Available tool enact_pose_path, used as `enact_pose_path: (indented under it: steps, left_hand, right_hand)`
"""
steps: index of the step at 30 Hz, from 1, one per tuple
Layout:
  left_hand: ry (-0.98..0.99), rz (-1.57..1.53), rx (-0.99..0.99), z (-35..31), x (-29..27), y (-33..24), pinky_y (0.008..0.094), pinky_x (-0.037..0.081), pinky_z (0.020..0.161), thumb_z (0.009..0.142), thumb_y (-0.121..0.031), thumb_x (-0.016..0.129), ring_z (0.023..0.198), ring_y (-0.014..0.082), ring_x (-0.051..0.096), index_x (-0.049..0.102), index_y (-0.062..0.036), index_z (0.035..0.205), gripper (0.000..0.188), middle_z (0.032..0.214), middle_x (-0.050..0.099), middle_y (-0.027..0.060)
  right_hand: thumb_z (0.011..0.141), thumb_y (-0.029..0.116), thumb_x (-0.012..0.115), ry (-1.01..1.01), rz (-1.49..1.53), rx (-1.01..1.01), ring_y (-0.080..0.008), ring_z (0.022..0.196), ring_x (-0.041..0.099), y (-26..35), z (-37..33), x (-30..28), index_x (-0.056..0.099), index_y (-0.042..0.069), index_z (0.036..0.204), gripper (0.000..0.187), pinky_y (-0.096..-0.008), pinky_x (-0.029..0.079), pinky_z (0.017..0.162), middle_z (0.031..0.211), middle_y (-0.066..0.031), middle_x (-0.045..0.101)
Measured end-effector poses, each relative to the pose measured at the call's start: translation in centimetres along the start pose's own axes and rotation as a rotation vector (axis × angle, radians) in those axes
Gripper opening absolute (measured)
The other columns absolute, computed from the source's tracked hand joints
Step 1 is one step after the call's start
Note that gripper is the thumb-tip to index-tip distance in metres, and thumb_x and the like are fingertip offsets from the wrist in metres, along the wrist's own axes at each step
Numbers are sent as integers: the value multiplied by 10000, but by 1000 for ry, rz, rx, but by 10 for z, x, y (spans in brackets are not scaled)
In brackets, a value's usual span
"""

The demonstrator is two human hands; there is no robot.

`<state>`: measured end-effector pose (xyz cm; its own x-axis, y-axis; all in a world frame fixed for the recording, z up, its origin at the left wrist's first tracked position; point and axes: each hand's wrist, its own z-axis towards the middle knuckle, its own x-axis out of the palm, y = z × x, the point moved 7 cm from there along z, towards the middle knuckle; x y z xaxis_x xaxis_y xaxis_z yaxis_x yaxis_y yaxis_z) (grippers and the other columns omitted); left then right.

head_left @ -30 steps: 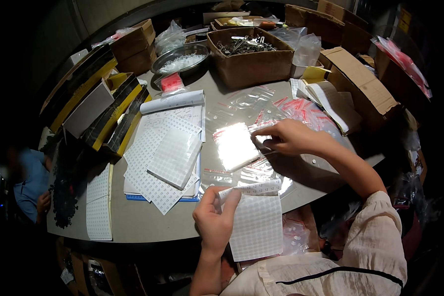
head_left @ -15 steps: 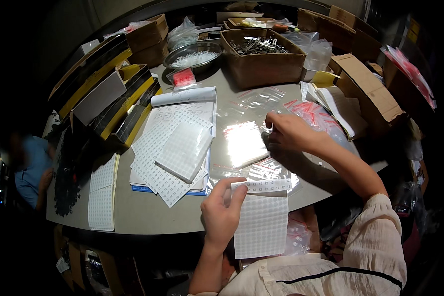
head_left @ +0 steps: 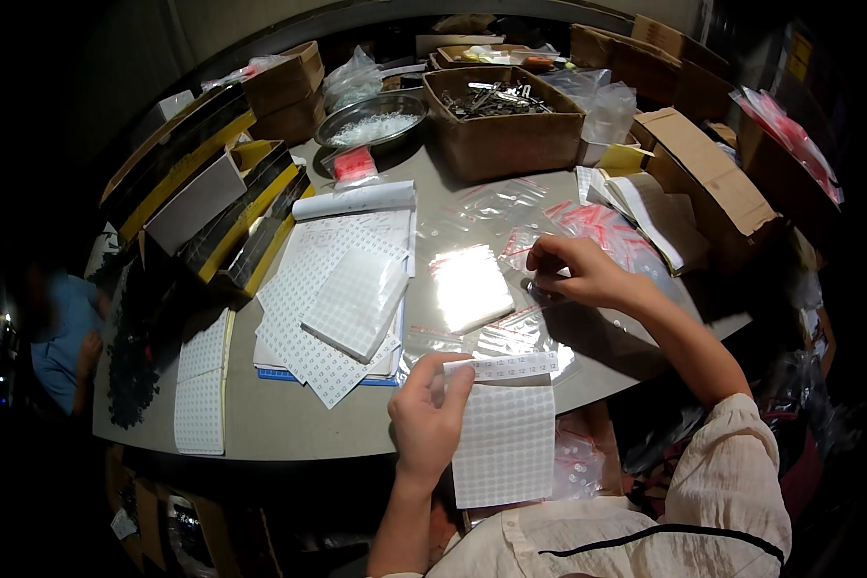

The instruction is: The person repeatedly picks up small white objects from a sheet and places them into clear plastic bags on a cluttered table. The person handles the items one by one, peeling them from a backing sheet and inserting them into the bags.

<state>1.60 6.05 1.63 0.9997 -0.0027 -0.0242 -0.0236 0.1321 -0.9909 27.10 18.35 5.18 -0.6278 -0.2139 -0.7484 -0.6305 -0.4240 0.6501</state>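
Note:
My left hand (head_left: 428, 416) pinches the top corner of a sheet of small round stickers (head_left: 503, 448) between thumb and fingers. The sheet hangs over the table's front edge, with a printed strip folded along its top. My right hand (head_left: 580, 272) is closed over the table, thumb and fingertips together; what they hold, if anything, I cannot make out. Just left of it lies a shiny stack of small clear zip bags (head_left: 470, 289) with red seals. Loose clear zip bags (head_left: 506, 200) spread around and behind the stack.
At left, sticker sheets (head_left: 355, 303) lie on a clipboard (head_left: 409, 217). Beyond are a bowl of clear bits (head_left: 372, 125) and a cardboard box of metal parts (head_left: 501, 135). Red-sealed bags (head_left: 602, 231) lie at right near a cardboard box (head_left: 708, 169). Another person (head_left: 65, 337) is far left.
My right hand has moved a little right, away from the shiny bag stack, and a loose clear bag shows beside its fingers. My left hand keeps the sticker sheet in about the same place.

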Motion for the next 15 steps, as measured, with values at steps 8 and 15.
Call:
enact_pose_path:
  steps: [8, 15]
  left_hand:
    - [-4, -60, 3, -1, 1, 2, 241, 524, 666, 993, -64, 690, 771, 69, 644, 702, 41, 1094, 146, 862, 743, 73]
    - [7, -44, 27, 0, 2, 0, 243, 510, 645, 992, -78, 702, 753, 60, 626, 704, 35, 1088, 149, 829, 722, 58]
  right_hand:
    - [839, 30, 696, 126, 45, -149, -238, 907, 688, 28, -2, -5, 639, 4, 1077, 246, -358, 542, 827, 974, -112, 699]
    - [871, 120, 730, 218, -124, -264, -294, 784, 659, 32, 23, 10, 621, 30, 997, 189, -412, 516, 712, 845, -137, 666]
